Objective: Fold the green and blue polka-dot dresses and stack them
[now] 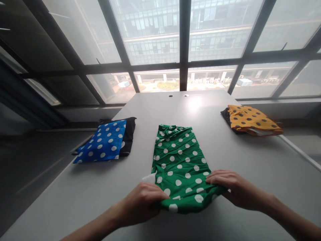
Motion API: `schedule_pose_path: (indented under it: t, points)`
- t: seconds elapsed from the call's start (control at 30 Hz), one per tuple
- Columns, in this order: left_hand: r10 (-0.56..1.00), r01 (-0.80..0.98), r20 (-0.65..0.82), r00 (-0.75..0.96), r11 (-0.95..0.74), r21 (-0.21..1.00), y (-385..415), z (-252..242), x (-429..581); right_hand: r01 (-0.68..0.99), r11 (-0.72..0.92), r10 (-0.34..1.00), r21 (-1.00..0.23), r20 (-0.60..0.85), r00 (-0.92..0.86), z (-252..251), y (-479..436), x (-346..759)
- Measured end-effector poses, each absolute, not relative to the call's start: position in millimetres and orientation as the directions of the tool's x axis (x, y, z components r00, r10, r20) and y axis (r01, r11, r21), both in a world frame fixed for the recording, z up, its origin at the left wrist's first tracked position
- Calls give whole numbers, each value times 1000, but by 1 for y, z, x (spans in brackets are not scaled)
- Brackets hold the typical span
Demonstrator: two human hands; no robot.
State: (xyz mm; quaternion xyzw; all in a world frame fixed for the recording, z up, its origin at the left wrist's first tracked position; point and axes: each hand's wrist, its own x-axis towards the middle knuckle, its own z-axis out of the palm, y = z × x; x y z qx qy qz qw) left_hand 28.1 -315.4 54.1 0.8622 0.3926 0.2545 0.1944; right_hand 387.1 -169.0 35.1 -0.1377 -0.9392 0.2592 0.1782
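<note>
A green cloth with white polka dots [180,164] lies lengthwise on the white table in front of me, its near end lifted and curled. My left hand [141,202] is closed on the near left corner of it. At the near right corner, my right hand [229,185] pinches the same cloth, thumb underneath and fingers on top. A small white piece [149,178] shows beside the cloth's left edge, just above my left hand; what it belongs to I cannot tell. The fabric's far end is bunched in creases.
Blue polka-dot fabric [101,142] rests on folded black cloth [130,134] at the table's left edge. Yellow cloth with black dots [252,118] overlies dark fabric at the right edge. Two round holes [171,96] pierce the far tabletop [150,107], before large windows [155,33].
</note>
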Motion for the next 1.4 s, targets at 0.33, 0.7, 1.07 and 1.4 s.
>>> schedule_pose_path:
  t: [0.33, 0.7, 1.07, 1.4]
  points:
    - [939, 221, -231, 253, 177, 959, -173, 126, -28, 244, 500, 693, -831, 215, -688, 89, -43, 325]
    - [894, 219, -425, -141, 446, 868, -91, 14, -78, 470, 73, 896, -880, -149, -418, -10, 24, 242]
    - [992, 962, 114, 61, -89, 257, -106, 11, 36, 692, 635, 772, -343, 236, -590, -7, -35, 199]
    - [990, 978, 39, -136, 128, 166, -133, -25, 13, 781, 583, 811, -222, 212, -546, -36, -53, 199]
